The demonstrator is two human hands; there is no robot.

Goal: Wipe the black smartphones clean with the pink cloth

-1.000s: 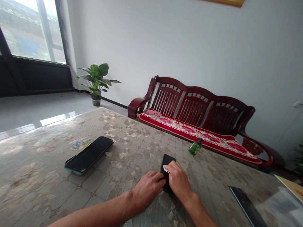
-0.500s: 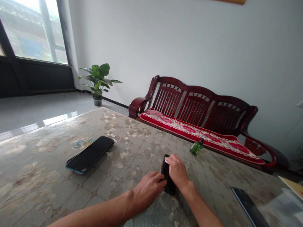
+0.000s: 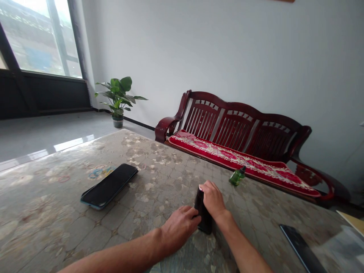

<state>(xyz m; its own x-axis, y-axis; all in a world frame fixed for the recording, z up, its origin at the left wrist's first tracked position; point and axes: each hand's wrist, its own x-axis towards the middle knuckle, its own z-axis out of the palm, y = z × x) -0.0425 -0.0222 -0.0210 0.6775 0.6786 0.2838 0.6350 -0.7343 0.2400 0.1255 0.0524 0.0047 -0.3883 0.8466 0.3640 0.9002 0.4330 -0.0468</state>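
A dark phone (image 3: 204, 222) lies on the table in front of me, one end pointing away. My left hand (image 3: 182, 227) grips its left edge, fingers bent and the tips over the side. At the far end, my right hand (image 3: 212, 199) is closed over the phone. A small white piece (image 3: 201, 187) shows at its fingertips, perhaps tissue or a pad; most of it is hidden. Beyond the right hand stands a small green bottle (image 3: 237, 176) with a dark top.
Another phone (image 3: 110, 185) lies at left, beside several coloured rubber bands (image 3: 98, 172). A dark flat device (image 3: 301, 248) lies near the right edge, next to a clear plastic sheet (image 3: 342, 246). Past the patterned table (image 3: 148, 167) stands a wooden bench (image 3: 227, 117) with a red cover.
My right hand has shifted very slightly at the phone's far end, with the white piece still at its fingertips. My left hand keeps its place at the edge.
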